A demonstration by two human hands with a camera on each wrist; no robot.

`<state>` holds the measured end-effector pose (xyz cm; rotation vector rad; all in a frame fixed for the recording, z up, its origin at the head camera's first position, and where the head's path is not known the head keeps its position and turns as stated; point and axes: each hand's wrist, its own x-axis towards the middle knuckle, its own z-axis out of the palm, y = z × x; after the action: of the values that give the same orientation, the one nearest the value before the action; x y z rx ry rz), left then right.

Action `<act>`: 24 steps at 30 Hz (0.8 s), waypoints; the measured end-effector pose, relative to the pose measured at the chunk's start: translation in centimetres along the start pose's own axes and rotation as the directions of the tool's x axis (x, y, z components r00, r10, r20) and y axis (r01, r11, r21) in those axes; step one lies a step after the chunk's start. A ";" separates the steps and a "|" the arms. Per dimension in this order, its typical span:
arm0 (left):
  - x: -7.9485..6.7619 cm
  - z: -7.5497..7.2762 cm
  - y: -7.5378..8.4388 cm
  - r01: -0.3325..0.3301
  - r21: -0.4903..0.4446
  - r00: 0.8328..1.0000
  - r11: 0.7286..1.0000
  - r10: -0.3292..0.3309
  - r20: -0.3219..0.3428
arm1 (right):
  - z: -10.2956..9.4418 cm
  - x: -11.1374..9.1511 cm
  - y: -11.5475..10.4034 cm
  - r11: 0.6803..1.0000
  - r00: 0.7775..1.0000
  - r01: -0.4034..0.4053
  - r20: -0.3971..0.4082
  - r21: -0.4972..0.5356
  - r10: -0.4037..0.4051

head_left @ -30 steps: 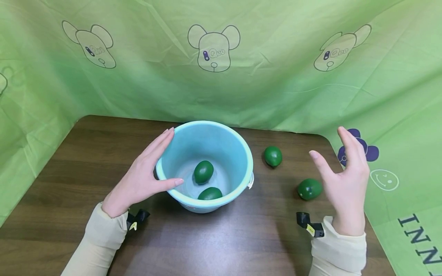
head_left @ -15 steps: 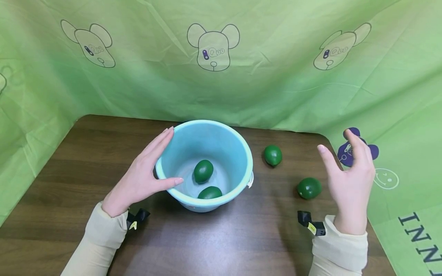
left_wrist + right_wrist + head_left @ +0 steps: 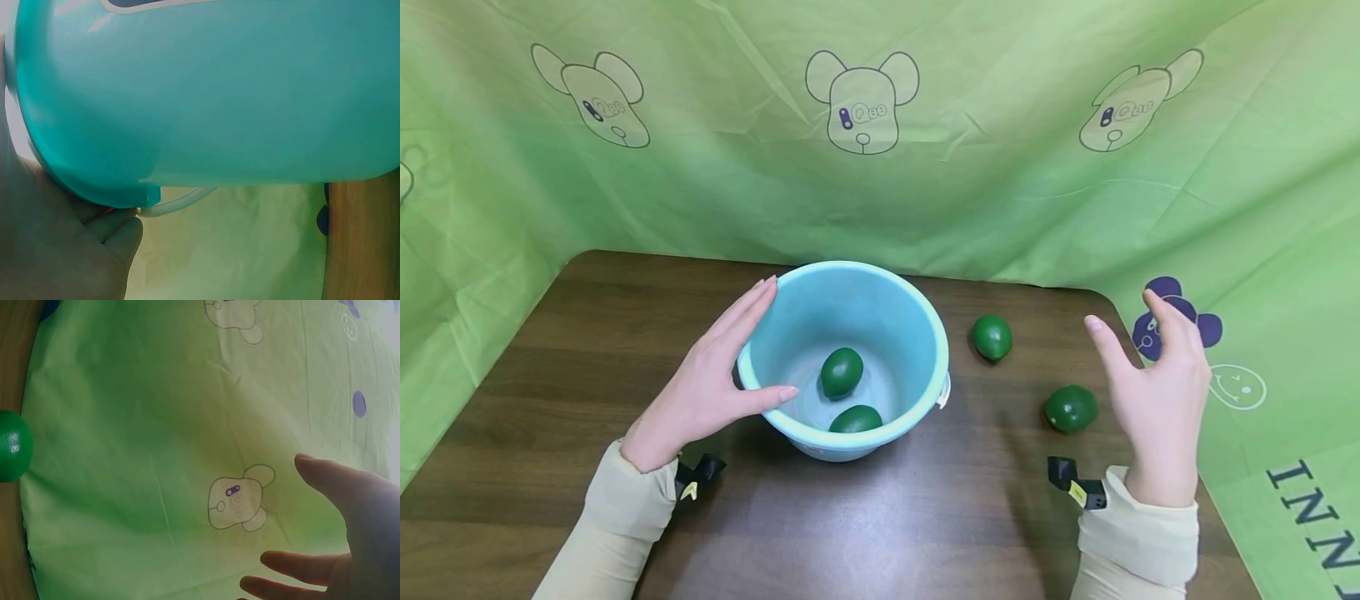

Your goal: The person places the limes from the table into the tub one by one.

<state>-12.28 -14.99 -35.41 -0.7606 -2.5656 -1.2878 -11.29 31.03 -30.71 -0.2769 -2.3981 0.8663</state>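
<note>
A light blue bucket (image 3: pixel 880 304) stands upright at the middle of the table in the head view. My left hand (image 3: pixel 700 396) grips its left rim, thumb over the edge and fingers along the outside. The left wrist view shows those fingers (image 3: pixel 125 234) curled beneath the rim beside the handle (image 3: pixel 178 203). Inside the bucket lie two dark green limes, one lime (image 3: pixel 842 372) near the centre and another lime (image 3: pixel 856 419) partly hidden by the front wall. Raised at the right, my right hand (image 3: pixel 1161 400) holds nothing, thumb and fingers spread apart. The nearest lime (image 3: pixel 1071 408) lies to its left.
Another lime (image 3: pixel 992 337) sits on the brown wooden table (image 3: pixel 925 525) just right of the bucket. A green printed cloth (image 3: pixel 985 192) hangs behind the table and along its sides. The bucket's white handle end (image 3: pixel 945 392) sticks out at the right.
My right hand has shifted a little to the right, away from the nearest lime, its fingers still spread. The left hand, the bucket and the limes stay in place.
</note>
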 end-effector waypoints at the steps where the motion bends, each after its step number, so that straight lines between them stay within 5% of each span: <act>1: 0.0 0.0 0.0 0.000 0.001 1.000 1.000 0.000 0.000 | 0.0 0.0 0.1 1.000 1.000 -0.010 0.007 -0.005 0.010; 24: -0.1 0.2 -0.2 -0.005 0.011 1.000 1.000 0.005 -0.003 | -0.9 0.3 1.4 0.987 0.979 -0.127 0.148 -0.094 0.140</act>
<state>-12.25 -14.94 -35.69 -0.7611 -2.5647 -1.2708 -11.06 32.70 -30.93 -0.4226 -2.5880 0.8767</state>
